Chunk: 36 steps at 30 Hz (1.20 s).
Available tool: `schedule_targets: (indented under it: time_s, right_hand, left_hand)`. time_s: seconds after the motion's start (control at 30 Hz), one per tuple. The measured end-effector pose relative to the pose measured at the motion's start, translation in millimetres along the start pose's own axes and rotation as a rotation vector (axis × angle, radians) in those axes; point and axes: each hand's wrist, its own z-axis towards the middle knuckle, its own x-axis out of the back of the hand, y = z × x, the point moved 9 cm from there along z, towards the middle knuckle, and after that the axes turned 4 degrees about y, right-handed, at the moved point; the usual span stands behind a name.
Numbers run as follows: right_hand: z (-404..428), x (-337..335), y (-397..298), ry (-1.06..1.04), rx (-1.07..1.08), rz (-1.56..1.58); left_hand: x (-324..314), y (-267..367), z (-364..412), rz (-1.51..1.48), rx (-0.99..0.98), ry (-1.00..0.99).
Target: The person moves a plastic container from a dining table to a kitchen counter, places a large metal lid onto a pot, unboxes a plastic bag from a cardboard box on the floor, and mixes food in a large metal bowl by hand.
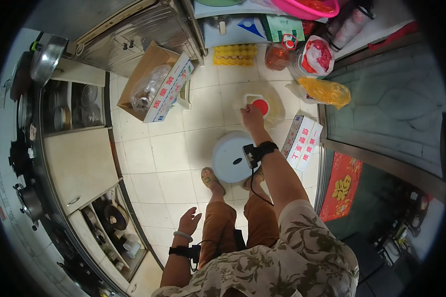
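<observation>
A large translucent plastic jug (278, 107) with yellowish contents stands or hangs over the floor tiles; whether it touches them I cannot tell. It has a red cap (260, 107) and a white carrying handle (253, 96). My right hand (252, 117) is closed around the handle on its near side. Below my right forearm is a round pale-blue plastic stool (228, 157) with an oval slot in its top, between my sandalled feet and the jug. My left hand (189, 221) hangs beside my left knee, fingers apart and holding nothing.
An open cardboard box (133, 80) with clear plastic inside is at left. Right lies a printed white carton (301, 143), near a yellow plastic bag (329, 92). A red-capped bottle (278, 57) and yellow egg trays (235, 61) are farther back. Open cabinets (81, 161) line the left.
</observation>
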Motion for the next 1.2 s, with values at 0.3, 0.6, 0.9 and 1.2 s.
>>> schedule_targets:
  time_s: [0.3, 0.6, 0.9, 1.2]
  right_hand:
    - [-80.7, -99.0, -62.8, -0.214, 0.197, -0.158]
    - [-159.5, -186.0, -111.7, -0.418, 0.475, -0.335]
    - [-191.7, -98.9, -36.0, -0.303, 0.393, -0.034]
    - [-191.1, 92.3, 233.5, -0.558, -0.012, -0.104]
  left_hand:
    - [18.4, -52.6, -7.2, -0.055, 0.019, 0.013]
    - [38.0, -74.3, -4.1, -0.068, -0.016, 0.041]
    - [25.7, -45.9, 6.5, 0.025, -0.01, 0.076]
    - [-107.1, 83.2, -6.3, 0.158, -0.068, 0.032]
